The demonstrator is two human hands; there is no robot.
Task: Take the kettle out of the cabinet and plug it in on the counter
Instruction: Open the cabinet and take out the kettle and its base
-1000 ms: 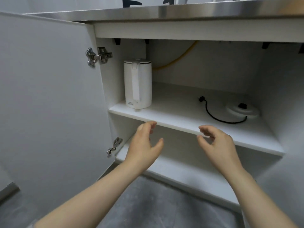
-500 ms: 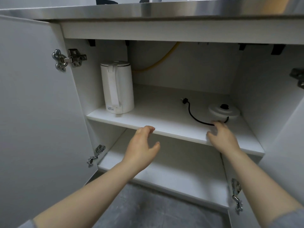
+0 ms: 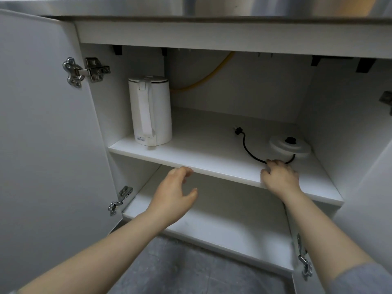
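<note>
A white kettle [image 3: 151,111] stands upright at the left end of the cabinet's upper shelf [image 3: 212,164], handle facing me. Its round white base [image 3: 289,146] lies at the right end, and its black cord [image 3: 247,148] curves across the shelf to a plug [image 3: 237,130]. My right hand [image 3: 280,177] rests on the shelf just in front of the base, with its curled fingertips on the cord; whether they grip it is hidden. My left hand [image 3: 175,195] hovers open below the shelf's front edge, right of the kettle and apart from it.
Both cabinet doors stand open: the left door [image 3: 46,145] and the right door [image 3: 373,187] flank the opening. A steel counter edge [image 3: 191,7] runs overhead. A yellow hose [image 3: 212,75] crosses the back wall. The lower shelf [image 3: 222,228] lies beneath my arms, with grey floor [image 3: 180,270] below.
My right hand has reached onto the upper shelf up to the cord in front of the base. My left hand has stayed near the shelf's front edge. The view has shifted right.
</note>
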